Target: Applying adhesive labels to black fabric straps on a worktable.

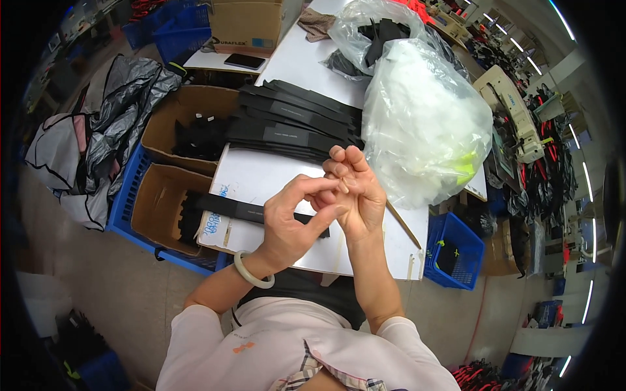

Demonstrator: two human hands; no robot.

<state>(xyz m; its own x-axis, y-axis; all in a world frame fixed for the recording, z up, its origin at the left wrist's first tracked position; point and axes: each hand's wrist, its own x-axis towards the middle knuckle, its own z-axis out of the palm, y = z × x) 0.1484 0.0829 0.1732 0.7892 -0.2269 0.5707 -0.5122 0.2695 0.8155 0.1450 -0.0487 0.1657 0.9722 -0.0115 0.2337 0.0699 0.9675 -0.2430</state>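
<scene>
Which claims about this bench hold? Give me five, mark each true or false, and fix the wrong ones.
1. A pale bracelet circles the wrist of the left hand. True.
2. The hands are spread wide apart. False: the left hand's fingertips are right at the fingers of the right hand.
3. A stack of black strips lies on the white table, left of the clear plastic bag. True.
4. The dark phone is inside a blue basket. False: the phone lies on a white surface beside a cardboard box.
5. A single black strip lies nearer the body than the stack. True.
</scene>
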